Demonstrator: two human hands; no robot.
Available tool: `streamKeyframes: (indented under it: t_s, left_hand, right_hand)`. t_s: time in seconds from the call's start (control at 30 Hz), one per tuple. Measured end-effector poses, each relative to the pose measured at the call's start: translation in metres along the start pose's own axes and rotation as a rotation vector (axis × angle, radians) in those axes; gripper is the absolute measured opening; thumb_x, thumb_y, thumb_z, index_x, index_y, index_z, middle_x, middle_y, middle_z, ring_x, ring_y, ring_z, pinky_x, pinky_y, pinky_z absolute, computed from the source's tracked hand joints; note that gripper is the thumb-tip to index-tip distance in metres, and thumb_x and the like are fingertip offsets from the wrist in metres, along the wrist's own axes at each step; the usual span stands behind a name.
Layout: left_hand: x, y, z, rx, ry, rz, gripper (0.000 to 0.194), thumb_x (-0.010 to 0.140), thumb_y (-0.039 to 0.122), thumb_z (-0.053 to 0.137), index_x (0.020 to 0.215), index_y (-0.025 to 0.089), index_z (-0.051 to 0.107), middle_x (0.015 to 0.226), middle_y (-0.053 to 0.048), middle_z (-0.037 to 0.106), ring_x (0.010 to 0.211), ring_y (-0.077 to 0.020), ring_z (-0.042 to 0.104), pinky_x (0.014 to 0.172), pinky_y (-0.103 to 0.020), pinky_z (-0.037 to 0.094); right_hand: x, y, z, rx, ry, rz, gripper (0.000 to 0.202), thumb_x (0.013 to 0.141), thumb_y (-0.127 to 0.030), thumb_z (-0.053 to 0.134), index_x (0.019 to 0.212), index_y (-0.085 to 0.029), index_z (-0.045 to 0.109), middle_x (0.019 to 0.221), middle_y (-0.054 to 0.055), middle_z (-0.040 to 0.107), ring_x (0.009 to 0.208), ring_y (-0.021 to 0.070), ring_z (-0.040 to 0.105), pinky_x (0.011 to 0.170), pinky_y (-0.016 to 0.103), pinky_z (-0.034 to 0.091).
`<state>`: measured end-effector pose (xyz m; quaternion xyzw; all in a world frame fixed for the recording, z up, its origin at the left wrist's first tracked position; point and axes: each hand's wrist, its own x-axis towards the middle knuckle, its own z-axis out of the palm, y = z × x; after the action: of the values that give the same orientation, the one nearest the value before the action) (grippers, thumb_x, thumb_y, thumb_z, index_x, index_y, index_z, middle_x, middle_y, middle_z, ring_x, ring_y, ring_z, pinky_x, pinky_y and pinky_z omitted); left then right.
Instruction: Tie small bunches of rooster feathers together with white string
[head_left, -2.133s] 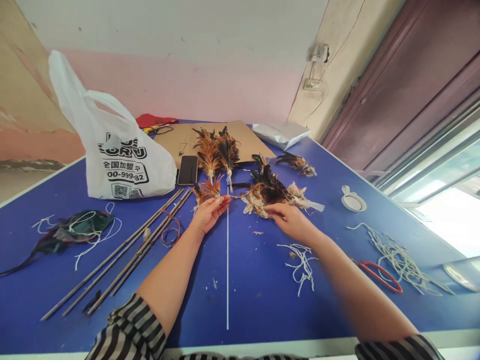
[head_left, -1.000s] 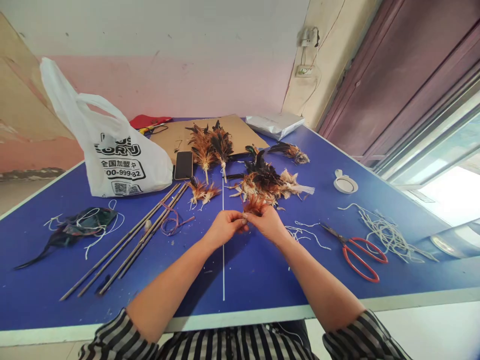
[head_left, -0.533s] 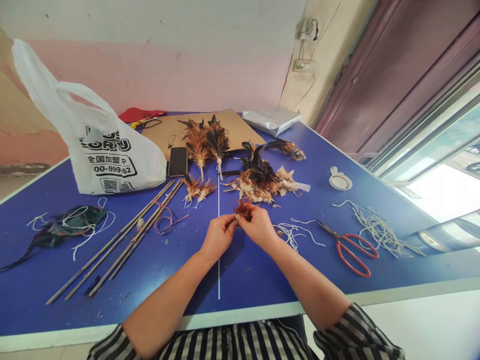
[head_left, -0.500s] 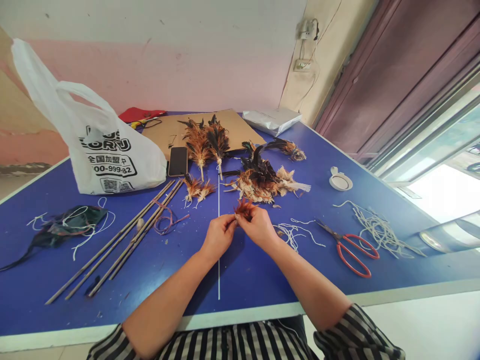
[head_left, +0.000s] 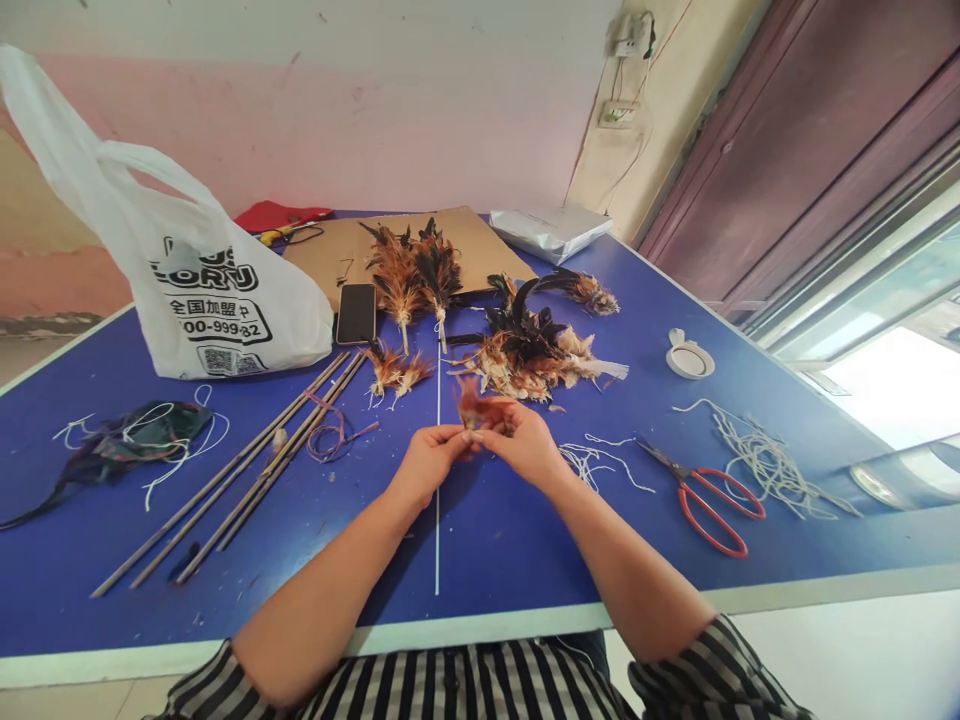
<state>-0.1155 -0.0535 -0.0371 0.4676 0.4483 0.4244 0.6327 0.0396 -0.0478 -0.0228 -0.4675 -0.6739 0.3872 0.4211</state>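
Observation:
Both hands meet over the middle of the blue table, around a small bunch of reddish-brown feathers (head_left: 471, 403). My left hand (head_left: 429, 462) is closed, its thumb and fingertips pinching the base of the bunch. My right hand (head_left: 521, 440) is closed on the same bunch from the other side, thumb tip against the left fingertips. The feathers stick up above the thumbs and look slightly blurred. Just beyond lies a loose pile of brown and black feathers (head_left: 525, 350). Two small tied feather tufts (head_left: 396, 372) and larger feather bundles (head_left: 412, 275) lie further left.
Red-handled scissors (head_left: 712, 500) and white string (head_left: 765, 460) lie to the right, near a white round tape roll (head_left: 688, 358). Several thin sticks (head_left: 232, 480), a phone (head_left: 355, 314) and a white plastic bag (head_left: 225, 290) occupy the left. Cardboard (head_left: 480, 245) lies at the back.
The feather bunch has turned in my fingers, now standing more upright and slightly further left. My right hand's fingers have shifted around it. The camera view has moved slightly.

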Motion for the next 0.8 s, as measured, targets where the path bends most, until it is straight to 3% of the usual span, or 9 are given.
streamKeyframes:
  t_s: [0.13,0.3,0.5,0.63,0.7,0.8]
  left_hand:
    - [-0.001,0.006,-0.002,-0.428,-0.006,-0.180,0.019,0.068,0.026,0.065,0.083,0.014,0.067,0.090,-0.007,0.066,0.082,-0.0145,0.059,0.075,-0.026,0.044]
    - [-0.006,0.005,0.003,-0.553,-0.077,-0.241,0.017,0.070,0.021,0.064,0.085,0.013,0.066,0.090,-0.007,0.066,0.083,-0.0144,0.060,0.077,-0.026,0.045]
    - [-0.007,0.002,0.004,-0.483,-0.117,-0.224,0.018,0.071,0.022,0.064,0.084,0.011,0.067,0.089,-0.007,0.066,0.077,-0.0122,0.060,0.072,-0.024,0.047]
    - [-0.005,0.003,0.001,-0.451,-0.092,-0.218,0.019,0.067,0.022,0.067,0.081,0.009,0.067,0.083,-0.008,0.067,0.072,-0.0112,0.060,0.069,-0.022,0.047]
    - [-0.003,0.003,-0.001,-0.424,-0.039,-0.210,0.019,0.065,0.022,0.069,0.079,0.009,0.067,0.082,-0.008,0.067,0.071,-0.0113,0.061,0.066,-0.020,0.047]
    - [0.000,0.006,-0.005,-0.378,0.041,-0.197,0.020,0.064,0.023,0.070,0.079,0.010,0.067,0.082,-0.009,0.067,0.073,-0.0125,0.062,0.061,-0.018,0.047]
  right_hand:
    - [-0.006,-0.008,-0.001,-0.368,0.116,-0.203,0.065,0.067,-0.034,0.065,0.125,-0.022,0.037,0.092,0.004,0.056,0.068,0.0146,0.053,0.071,0.033,0.044]
    - [-0.007,-0.012,0.004,-0.697,0.114,-0.336,0.073,0.070,-0.038,0.062,0.132,-0.017,0.028,0.096,0.011,0.055,0.088,0.0250,0.052,0.076,0.040,0.040]
    - [-0.006,-0.010,0.004,-0.816,0.145,-0.309,0.065,0.074,-0.037,0.057,0.130,-0.016,0.031,0.093,0.011,0.057,0.085,0.0248,0.053,0.075,0.038,0.038]
    - [-0.006,-0.015,0.003,-0.819,0.098,-0.324,0.062,0.074,-0.036,0.059,0.127,-0.015,0.036,0.089,0.010,0.059,0.082,0.0237,0.054,0.075,0.037,0.037]
    - [-0.006,-0.019,-0.008,-0.765,0.034,-0.312,0.051,0.074,-0.035,0.058,0.120,-0.016,0.045,0.087,0.008,0.061,0.078,0.0207,0.056,0.073,0.034,0.039]
    - [-0.008,-0.022,-0.045,-0.706,-0.014,-0.195,0.021,0.077,-0.028,0.052,0.094,-0.019,0.062,0.083,0.004,0.064,0.068,0.0145,0.057,0.067,0.027,0.040]
